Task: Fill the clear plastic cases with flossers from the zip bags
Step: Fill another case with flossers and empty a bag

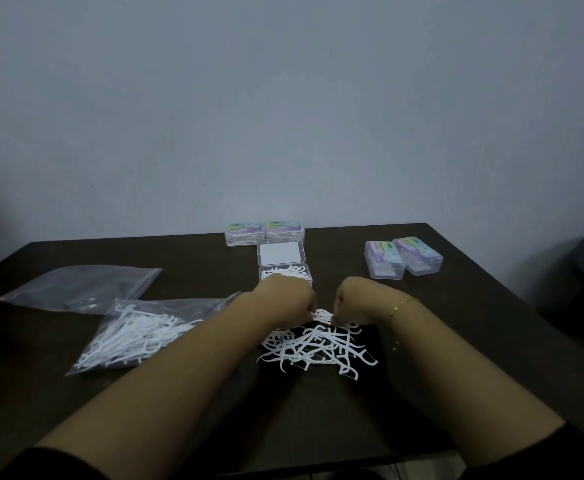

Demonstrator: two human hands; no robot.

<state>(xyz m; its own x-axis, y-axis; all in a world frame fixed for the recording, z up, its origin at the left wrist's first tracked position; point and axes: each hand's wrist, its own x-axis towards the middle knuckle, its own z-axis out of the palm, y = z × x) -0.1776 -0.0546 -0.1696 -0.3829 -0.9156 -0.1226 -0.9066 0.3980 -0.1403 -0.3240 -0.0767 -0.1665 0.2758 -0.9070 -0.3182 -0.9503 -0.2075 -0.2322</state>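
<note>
Both hands work over a loose pile of white flossers lying on the dark table, just in front of the person. The left hand comes in from seven o'clock, its fingers curled down and pinching a few flossers at the far edge of the pile. The right hand, entering from five o'clock, has its fingers curled down too, their tips touching the flossers at the same far edge; whether it actually grips any cannot be told. A thin gold bracelet circles the right wrist.

At twelve o'clock from the hands, just beyond them, sits an open clear case already holding some flossers, its near side hidden by the left hand. Its lid lies flat behind it, showing a white panel. Farther back at twelve o'clock, two closed cases with coloured labels stand side by side near the table's far edge. At two o'clock, two more closed cases lie touching each other.

At nine o'clock from the pile, a zip bag lies flat with many flossers inside, its mouth pointing toward the left forearm. Beyond it, at ten o'clock, lies a second zip bag, almost empty with only a couple of flossers visible.
</note>
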